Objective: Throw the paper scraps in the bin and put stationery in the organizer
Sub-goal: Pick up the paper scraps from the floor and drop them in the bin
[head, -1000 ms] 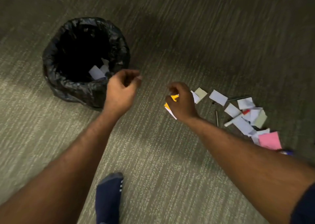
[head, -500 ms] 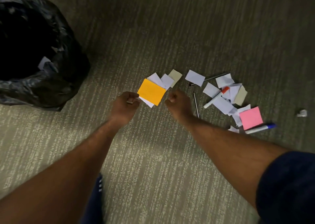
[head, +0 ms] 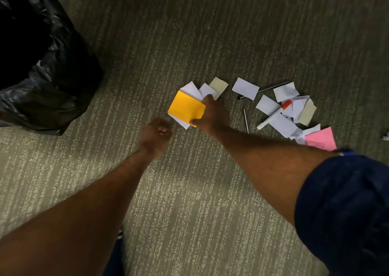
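Head view: right hand (head: pixel 212 116) pinches edge of orange note (head: pixel 182 109); left hand (head: pixel 154 136) fisted nearby; bin (head: pixel 52 99) well apart.

Bin (head: pixel 42 65) left — paper scraps (head: pixel 245 88) right, on carpet (head: pixel 189 191).

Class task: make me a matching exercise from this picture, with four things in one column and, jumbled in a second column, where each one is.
Things
1 orange paper square
2 pink paper sheet
3 white marker with red cap
4 black bag-lined bin

Places
A at the far left of the view
B among white paper scraps
C gripped by the right hand
D at the pile's right end, by the dark sleeve

Pairs: 1-C, 2-D, 3-B, 4-A
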Motion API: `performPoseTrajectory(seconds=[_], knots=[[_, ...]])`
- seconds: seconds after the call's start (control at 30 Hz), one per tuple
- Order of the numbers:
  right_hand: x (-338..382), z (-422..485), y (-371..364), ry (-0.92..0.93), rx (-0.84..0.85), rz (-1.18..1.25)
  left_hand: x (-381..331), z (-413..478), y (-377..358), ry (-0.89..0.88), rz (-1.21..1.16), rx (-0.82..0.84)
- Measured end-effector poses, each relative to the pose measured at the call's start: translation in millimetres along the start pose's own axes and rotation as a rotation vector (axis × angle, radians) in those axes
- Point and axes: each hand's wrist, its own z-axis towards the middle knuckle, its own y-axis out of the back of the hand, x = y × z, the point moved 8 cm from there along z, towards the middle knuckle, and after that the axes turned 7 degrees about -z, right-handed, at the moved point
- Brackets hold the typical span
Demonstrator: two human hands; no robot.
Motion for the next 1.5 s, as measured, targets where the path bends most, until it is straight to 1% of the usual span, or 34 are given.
performPoseTrajectory(seconds=[0.1,0.2,0.3,0.4,0.53,0.63,0.77,0.9,0.97,1.07,1.17,1.33,1.4,1.5], knots=[[-2,-2,-1,0.013,0.048,0.137,-5,-3,3,-0.003,0.025,-0.024],[-8,-6,-3,0.020,0.124,0.395,-14,-4,2,-0.018,0.037,-0.030],[-25,-13,9,-0.026,0.129,0.643,-24,-4,1,-0.039,0.032,-0.018],[-57,-24,16,-0.082,0.132,0.699,-30,-4,-2,-0.043,0.034,-0.017],[-99,-32,14,-0.184,0.111,0.682,-38,-5,-11,-0.049,0.029,0.005],[-108,-34,19,-0.184,0.114,0.551,-41,-3,-16,-0.054,0.044,0.005],[-113,-30,27,-0.150,-0.004,0.349,-41,5,-23,-0.021,0.104,0.003],[-117,-32,36,-0.161,-0.096,0.308,-44,9,-21,-0.019,0.174,-0.039],[-118,-33,42,-0.158,-0.154,0.242,-46,11,-21,-0.019,0.193,-0.050],[-113,-29,45,-0.128,-0.186,0.230,-51,14,-20,-0.049,0.279,-0.084],[-90,-19,50,-0.025,-0.184,0.243,-56,21,-22,-0.092,0.402,-0.117],[-41,7,42,0.097,-0.148,0.327,-47,34,-32,0.010,0.440,-0.096],[-29,16,39,0.105,-0.144,0.284,-47,38,-34,0.031,0.436,-0.114],[-22,26,30,0.042,-0.072,0.229,-47,42,-32,0.065,0.424,-0.160]])
